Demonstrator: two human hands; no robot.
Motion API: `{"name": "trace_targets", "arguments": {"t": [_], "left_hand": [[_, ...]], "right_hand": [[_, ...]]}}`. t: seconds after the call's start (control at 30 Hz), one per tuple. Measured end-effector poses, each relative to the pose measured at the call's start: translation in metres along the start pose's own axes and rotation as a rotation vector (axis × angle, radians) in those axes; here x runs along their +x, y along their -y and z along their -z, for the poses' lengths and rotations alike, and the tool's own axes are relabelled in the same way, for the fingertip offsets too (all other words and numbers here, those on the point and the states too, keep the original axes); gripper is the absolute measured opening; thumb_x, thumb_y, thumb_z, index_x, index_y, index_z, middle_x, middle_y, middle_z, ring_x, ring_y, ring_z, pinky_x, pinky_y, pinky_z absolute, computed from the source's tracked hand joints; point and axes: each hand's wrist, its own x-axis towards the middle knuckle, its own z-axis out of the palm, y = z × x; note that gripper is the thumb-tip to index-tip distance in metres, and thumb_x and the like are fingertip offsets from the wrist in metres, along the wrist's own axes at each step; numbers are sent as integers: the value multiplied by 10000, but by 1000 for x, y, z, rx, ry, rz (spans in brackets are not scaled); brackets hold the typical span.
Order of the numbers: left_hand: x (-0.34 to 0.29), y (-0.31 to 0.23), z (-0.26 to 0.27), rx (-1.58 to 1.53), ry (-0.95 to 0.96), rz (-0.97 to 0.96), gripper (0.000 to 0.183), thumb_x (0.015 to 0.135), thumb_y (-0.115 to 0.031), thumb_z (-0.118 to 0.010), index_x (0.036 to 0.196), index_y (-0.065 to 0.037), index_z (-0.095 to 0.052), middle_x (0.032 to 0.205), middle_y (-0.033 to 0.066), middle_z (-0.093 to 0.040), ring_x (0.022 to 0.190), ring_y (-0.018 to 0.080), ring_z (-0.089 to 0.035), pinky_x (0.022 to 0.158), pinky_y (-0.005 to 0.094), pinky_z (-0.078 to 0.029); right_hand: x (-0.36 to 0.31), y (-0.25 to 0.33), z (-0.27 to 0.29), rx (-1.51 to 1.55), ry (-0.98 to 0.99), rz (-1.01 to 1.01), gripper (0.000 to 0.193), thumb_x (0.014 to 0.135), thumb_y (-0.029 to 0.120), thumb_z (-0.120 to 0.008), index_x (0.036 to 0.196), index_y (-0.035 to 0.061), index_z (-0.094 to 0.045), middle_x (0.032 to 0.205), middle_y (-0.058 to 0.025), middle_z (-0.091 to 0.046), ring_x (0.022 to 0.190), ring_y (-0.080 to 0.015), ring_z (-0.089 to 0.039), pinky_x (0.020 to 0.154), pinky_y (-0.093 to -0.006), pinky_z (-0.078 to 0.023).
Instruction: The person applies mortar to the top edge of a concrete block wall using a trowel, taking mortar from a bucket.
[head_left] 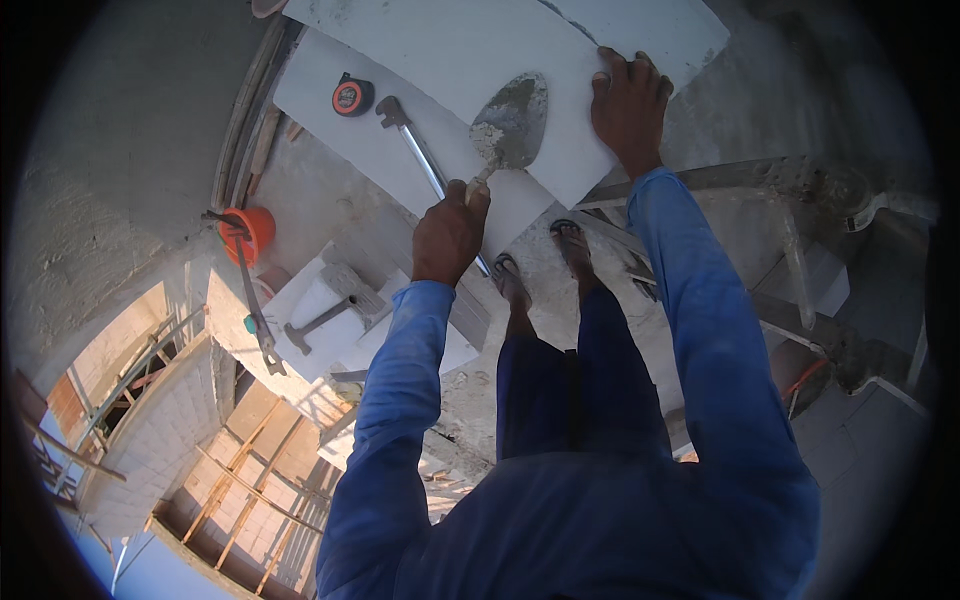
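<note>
My left hand (447,237) is closed round the handle of a trowel (512,122), whose broad blade is crusted with grey mortar. The blade is over a white slab (572,165) and points away from me. My right hand (630,112) rests on the right part of the slab, fingers apart, fingertips by the end of a dark jagged line (565,18). Whether that line is a crack or a gap I cannot tell. Left of the trowel lie a shiny metal bar (422,155) with a dark hooked head and a round black-and-red tape measure (352,96).
An orange bucket (256,232) stands at the left, with a long dark tool (252,300) leaning at it. A hammer (325,322) lies on pale pieces near my left arm. A mortar-stained frame (740,180) is right of my right forearm. Wooden poles (240,480) show at lower left.
</note>
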Motion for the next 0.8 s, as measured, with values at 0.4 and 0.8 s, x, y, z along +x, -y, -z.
{"name": "trace_targets", "arguments": {"t": [0.4, 0.8], "left_hand": [[-38, 36, -4, 1, 56, 85, 361, 957, -348, -387, 956, -15, -526, 707, 227, -625, 668, 384, -646, 556, 468, -531], [47, -1, 50, 103, -12, -81, 375, 963, -338, -387, 1043, 0, -530, 829, 209, -650, 705, 352, -662, 626, 440, -546]], "right_hand": [[-4, -1, -2, -77, -62, -29, 353, 888, 260, -506, 1226, 158, -521, 1184, -171, -493, 1186, -311, -423, 985, -518, -267], [2, -2, -3, -67, -71, 8, 355, 879, 247, -510, 1226, 174, -519, 1172, -166, -486, 1164, -323, -428, 985, -506, -267]]}}
